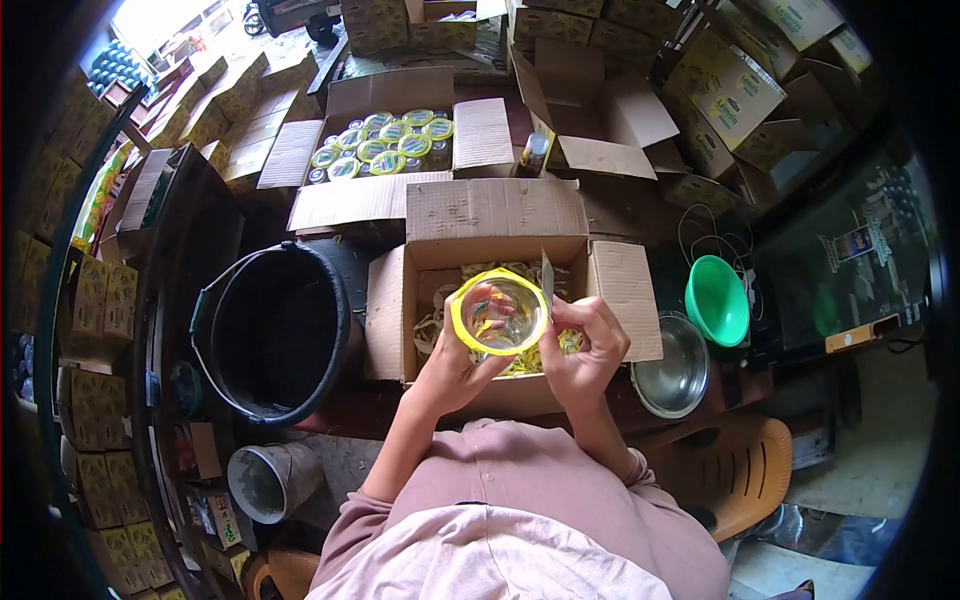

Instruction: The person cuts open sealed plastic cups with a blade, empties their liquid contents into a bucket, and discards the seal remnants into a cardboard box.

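A clear jar with a yellow rim (500, 311) is held up over an open cardboard box (497, 210). My left hand (452, 362) is wrapped round its left and lower side. On the right, my right hand (588, 350) pinches a thin flat piece (547, 277) beside the jar's rim; what that piece is, I cannot make out. Yellow strips or scraps (528, 362) lie inside the box below my hands. Part of the box's contents is hidden by the jar and my hands.
A large black bucket (345, 330) stands left of the box, a grey bucket (298, 470) below it. On the right are a metal bowl (672, 375) and a green bowl (718, 300). Behind, a carton (390, 90) holds several lidded jars (385, 145), beside another open carton (610, 157).
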The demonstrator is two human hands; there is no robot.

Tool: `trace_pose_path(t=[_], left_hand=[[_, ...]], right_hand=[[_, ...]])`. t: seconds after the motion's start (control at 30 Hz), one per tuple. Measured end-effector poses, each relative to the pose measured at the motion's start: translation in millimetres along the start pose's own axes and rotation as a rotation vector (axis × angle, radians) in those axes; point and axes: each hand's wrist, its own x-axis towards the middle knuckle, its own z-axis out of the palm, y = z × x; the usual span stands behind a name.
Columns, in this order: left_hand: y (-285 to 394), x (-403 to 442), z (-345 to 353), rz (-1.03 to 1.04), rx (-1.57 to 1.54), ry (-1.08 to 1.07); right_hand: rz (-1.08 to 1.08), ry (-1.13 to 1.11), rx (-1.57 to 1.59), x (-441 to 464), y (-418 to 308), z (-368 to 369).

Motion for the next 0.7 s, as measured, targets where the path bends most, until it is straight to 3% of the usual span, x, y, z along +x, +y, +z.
trace_pose_path(t=[0.17, 0.3, 0.5, 0.7], left_hand=[[-8.3, -0.4, 4.1, -0.035, -0.372, 0.065], [-5.5, 0.4, 0.9, -0.036, -0.413, 0.041], [2.5, 4.5, 6.5, -0.038, -0.223, 0.141], [-5.2, 1.8, -0.9, -0.010, -0.103, 0.068]], right_hand=[[0.019, -0.085, 0.109, 2.1, 7.0, -5.4], [0.034, -0.112, 0.071, -3.7, 4.4, -7.7], [0.024, -0.084, -0.003, -3.1, -2.2, -5.6], [0.045, -0.122, 0.058, -1.4, 0.3, -6.5]])
